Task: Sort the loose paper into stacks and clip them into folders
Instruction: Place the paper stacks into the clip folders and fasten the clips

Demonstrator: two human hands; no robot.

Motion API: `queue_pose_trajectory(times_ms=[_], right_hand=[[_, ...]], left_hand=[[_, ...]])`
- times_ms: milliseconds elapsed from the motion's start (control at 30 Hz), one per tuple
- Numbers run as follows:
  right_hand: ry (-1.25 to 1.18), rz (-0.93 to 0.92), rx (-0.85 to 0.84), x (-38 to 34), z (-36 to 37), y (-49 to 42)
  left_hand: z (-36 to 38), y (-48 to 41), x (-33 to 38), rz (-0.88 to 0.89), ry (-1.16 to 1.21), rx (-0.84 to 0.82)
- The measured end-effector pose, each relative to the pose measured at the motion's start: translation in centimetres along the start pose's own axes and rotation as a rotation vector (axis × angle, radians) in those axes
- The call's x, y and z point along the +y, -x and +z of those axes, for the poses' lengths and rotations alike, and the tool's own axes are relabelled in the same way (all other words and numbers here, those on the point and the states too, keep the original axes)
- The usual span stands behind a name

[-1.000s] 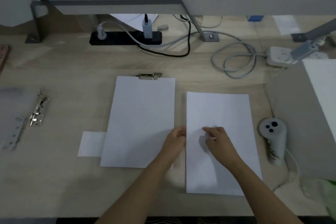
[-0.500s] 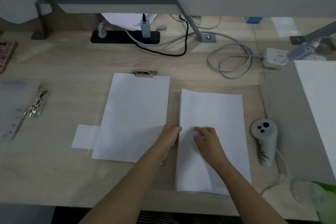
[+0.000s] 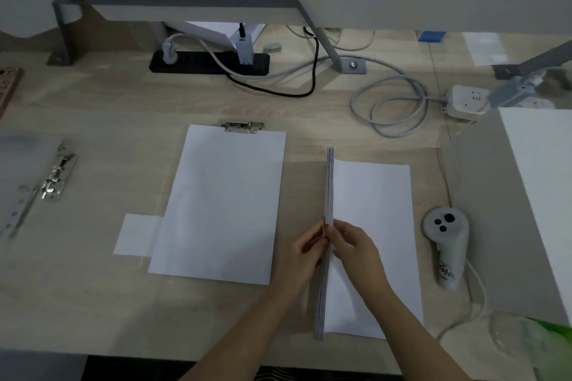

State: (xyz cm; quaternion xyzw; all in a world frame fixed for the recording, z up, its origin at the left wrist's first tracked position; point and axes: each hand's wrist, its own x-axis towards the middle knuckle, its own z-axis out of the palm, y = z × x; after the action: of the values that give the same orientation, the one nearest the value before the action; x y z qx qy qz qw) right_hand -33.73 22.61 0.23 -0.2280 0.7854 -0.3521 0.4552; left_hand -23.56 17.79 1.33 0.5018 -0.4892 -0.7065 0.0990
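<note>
A stack of white paper (image 3: pixel 374 226) lies right of centre on the desk, its left long edge lifted so the sheet edges show. My left hand (image 3: pixel 306 246) and my right hand (image 3: pixel 356 241) pinch that raised edge together near its middle. To the left lies a second white stack (image 3: pixel 223 204) on a clear clipboard folder, under a metal clip (image 3: pixel 242 126) at its top. A small white slip (image 3: pixel 136 234) sticks out at its lower left. A translucent open folder with a metal lever clip (image 3: pixel 57 176) lies at the far left.
A grey handheld controller (image 3: pixel 445 244) with a cable lies right of the stack. A grey board with white paper (image 3: pixel 544 195) sits at the far right. A black power strip (image 3: pixel 210 62), coiled grey cable (image 3: pixel 390 105) and white socket block (image 3: pixel 467 100) occupy the back.
The right stack lay flat a second ago. Both hands have since gripped its left edge and raised it up, so the stack now tilts on its right side.
</note>
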Motion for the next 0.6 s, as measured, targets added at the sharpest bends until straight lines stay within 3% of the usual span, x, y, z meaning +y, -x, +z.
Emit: queue_pose_trajectory(times_ms=[600], right_hand=[[-0.049, -0.023, 0.033, 1.3, 0.4, -0.2]], left_hand=[[-0.1, -0.6, -0.6, 0.041, 0.016, 0.016]])
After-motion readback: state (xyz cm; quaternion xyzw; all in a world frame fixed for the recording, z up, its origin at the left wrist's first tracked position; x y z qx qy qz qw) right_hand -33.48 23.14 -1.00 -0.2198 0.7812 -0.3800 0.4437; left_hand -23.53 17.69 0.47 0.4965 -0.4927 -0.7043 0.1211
